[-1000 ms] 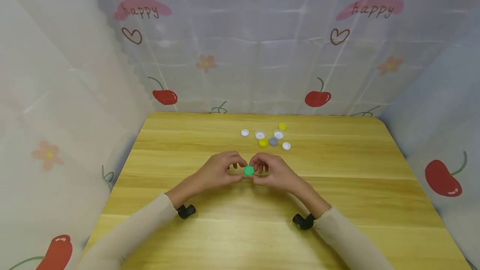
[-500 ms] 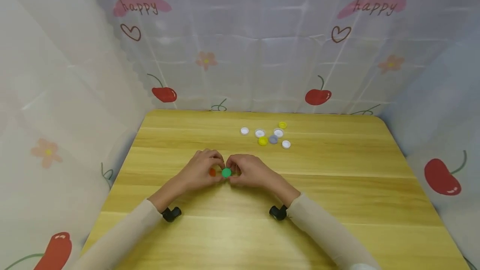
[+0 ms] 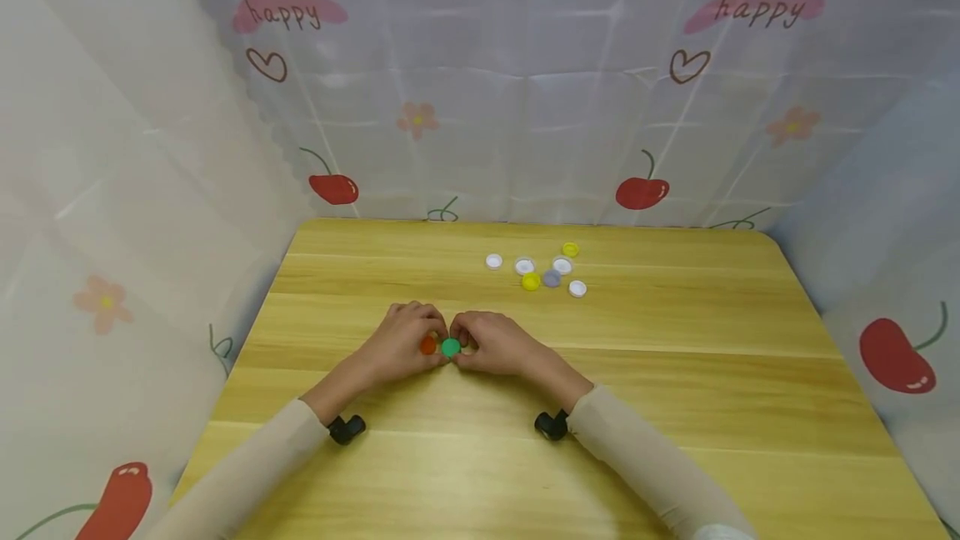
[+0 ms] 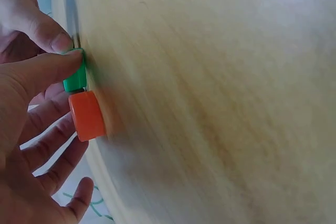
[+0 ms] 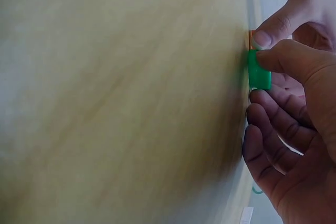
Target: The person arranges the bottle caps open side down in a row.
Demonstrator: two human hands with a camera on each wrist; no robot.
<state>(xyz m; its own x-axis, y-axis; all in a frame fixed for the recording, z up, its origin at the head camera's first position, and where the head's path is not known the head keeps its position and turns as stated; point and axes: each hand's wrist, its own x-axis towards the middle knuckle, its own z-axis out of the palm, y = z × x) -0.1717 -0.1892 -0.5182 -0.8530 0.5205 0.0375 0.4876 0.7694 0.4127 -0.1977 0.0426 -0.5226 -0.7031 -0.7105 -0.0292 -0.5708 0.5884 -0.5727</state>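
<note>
A green bottle cap (image 3: 450, 347) is on the table between both hands. The left hand (image 3: 399, 343) and the right hand (image 3: 497, 345) pinch it from either side, thumbs at the near edge and fingertips at the far edge. Right beside it, within the curve of the left hand, sits an orange bottle cap (image 3: 427, 345). In the left wrist view the orange cap (image 4: 87, 115) stands on the table next to the green cap (image 4: 76, 75). From the right wrist most of the orange cap (image 5: 252, 36) is hidden behind the green cap (image 5: 259, 70) and a thumb.
Towards the back of the wooden table (image 3: 675, 298) lie several loose caps: white (image 3: 493, 262), yellow (image 3: 530, 282), grey (image 3: 552, 278) and others. A printed curtain (image 3: 495, 107) hangs behind the table and along both sides.
Both hands have moved left with the green cap and lowered it beside the orange cap, which has come into view by the left hand. In the last half second they have barely moved.
</note>
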